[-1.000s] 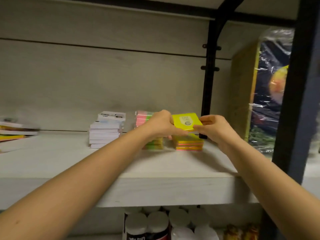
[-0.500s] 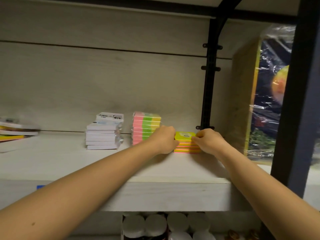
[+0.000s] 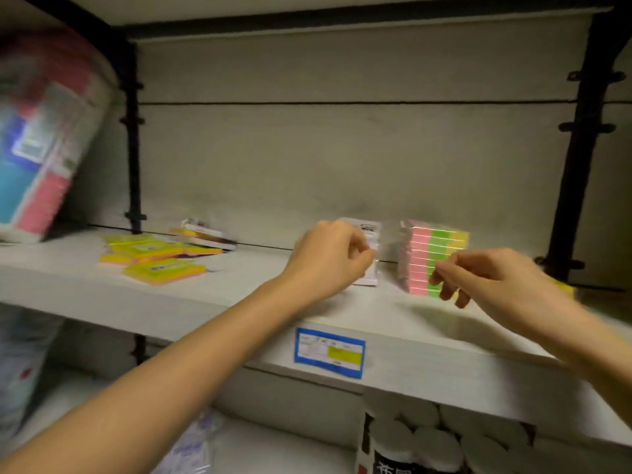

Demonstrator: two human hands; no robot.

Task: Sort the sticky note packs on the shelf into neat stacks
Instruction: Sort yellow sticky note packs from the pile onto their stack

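Currently, the left hand sits curled against the white stack of wrapped sticky note packs, probably to square it; whether it pinches a pack cannot be told. The right hand, loosely curled and holding nothing, hovers before the pink-green-yellow striped stack. The pale wooden shelf also holds loose yellow packs, unsorted, at its left.

Bare forearms, left hand, right hand

Head view faces the shelf closely.
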